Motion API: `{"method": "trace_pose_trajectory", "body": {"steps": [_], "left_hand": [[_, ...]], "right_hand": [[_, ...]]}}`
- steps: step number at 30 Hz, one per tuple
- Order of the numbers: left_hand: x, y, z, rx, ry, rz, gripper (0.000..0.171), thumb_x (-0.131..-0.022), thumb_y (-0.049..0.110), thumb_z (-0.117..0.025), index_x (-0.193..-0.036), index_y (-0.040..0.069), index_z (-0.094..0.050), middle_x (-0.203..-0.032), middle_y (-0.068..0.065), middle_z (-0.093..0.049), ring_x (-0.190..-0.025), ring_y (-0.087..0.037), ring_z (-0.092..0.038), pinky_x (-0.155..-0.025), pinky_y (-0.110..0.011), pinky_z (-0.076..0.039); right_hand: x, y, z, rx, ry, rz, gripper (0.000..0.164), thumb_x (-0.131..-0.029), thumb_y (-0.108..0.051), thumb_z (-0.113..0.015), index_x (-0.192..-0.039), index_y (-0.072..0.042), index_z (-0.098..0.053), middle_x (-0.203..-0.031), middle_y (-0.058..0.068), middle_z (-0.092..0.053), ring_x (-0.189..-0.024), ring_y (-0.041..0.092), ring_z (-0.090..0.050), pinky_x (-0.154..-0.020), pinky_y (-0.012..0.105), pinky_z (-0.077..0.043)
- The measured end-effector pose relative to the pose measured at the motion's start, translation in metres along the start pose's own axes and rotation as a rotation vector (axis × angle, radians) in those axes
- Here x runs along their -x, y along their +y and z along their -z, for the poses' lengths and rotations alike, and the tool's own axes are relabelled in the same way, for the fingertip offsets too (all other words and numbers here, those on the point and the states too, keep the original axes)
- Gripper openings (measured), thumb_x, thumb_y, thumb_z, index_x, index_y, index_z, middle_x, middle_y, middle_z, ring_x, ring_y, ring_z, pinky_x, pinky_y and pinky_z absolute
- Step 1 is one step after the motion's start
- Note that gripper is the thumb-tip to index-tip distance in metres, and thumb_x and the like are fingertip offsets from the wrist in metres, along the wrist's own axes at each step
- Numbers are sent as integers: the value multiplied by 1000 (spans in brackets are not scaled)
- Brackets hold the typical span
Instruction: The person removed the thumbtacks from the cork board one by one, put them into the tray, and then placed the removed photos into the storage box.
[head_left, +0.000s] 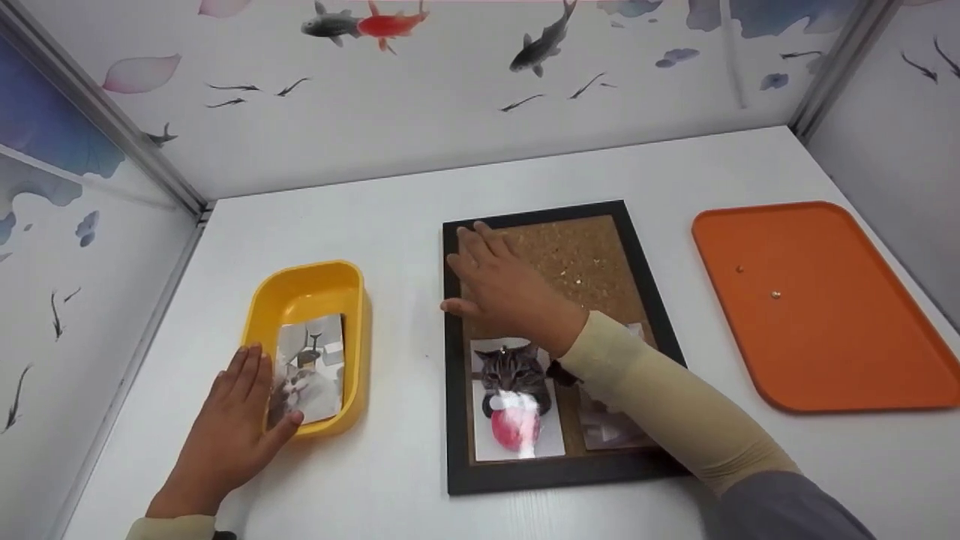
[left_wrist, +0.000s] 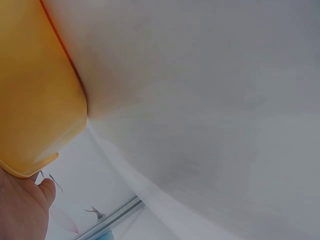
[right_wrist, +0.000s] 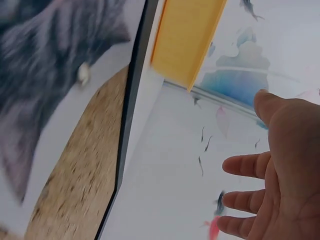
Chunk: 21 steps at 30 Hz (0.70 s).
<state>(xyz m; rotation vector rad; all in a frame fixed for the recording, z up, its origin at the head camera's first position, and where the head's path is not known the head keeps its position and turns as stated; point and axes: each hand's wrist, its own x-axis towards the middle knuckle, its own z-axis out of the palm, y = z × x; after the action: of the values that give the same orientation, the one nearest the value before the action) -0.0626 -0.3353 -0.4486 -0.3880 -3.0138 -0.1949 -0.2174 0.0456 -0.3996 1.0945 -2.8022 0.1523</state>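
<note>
Cork board (head_left: 600, 285): right of the yellow tub (head_left: 364, 360); probably light, stiff; best held by black frame (head_left: 456, 390).
Left hand (head_left: 231, 435): fingers straight, beside the tub.
Right hand (head_left: 506, 289): right of the tub, fingers spread, grasping nothing.

This looks like a booth (head_left: 315, 142), where fish-printed panels (head_left: 442, 127) and metal posts (head_left: 841, 67) enclose a white worktop (head_left: 405, 232).
</note>
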Motion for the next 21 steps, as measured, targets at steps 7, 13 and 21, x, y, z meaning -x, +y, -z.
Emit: {"method": "trace_pose_trajectory", "body": {"steps": [7, 13, 21], "left_hand": [[1, 0, 0, -9, -17, 0, 89, -98, 52, -54, -153, -10, -20, -162, -24, -13, -151, -35, -4, -117, -29, 11], [1, -2, 1, -19, -8, -7, 89, -98, 53, -52, -153, -9, -20, -163, -23, -13, -151, -34, -5, -116, -29, 11], [0, -1, 1, -14, -4, -7, 89, -98, 53, -52, -153, -9, -22, -162, -24, -15, -150, -36, -7, -117, -29, 10]], "right_hand": [[22, 29, 3, 10, 15, -7, 71, -100, -56, -47, -145, -2, -44, -159, 24, -26, -147, 42, -19, -116, 56, -22], [43, 50, 5, 29, -36, -49, 72, -99, -54, -52, -148, -2, -41, -159, 24, -24, -147, 42, -19, -115, 57, -21], [74, 74, 1, -21, -19, -80, 67, -97, -50, -58, -145, -4, -45, -155, 26, -31, -144, 45, -25, -111, 61, -27]]}}
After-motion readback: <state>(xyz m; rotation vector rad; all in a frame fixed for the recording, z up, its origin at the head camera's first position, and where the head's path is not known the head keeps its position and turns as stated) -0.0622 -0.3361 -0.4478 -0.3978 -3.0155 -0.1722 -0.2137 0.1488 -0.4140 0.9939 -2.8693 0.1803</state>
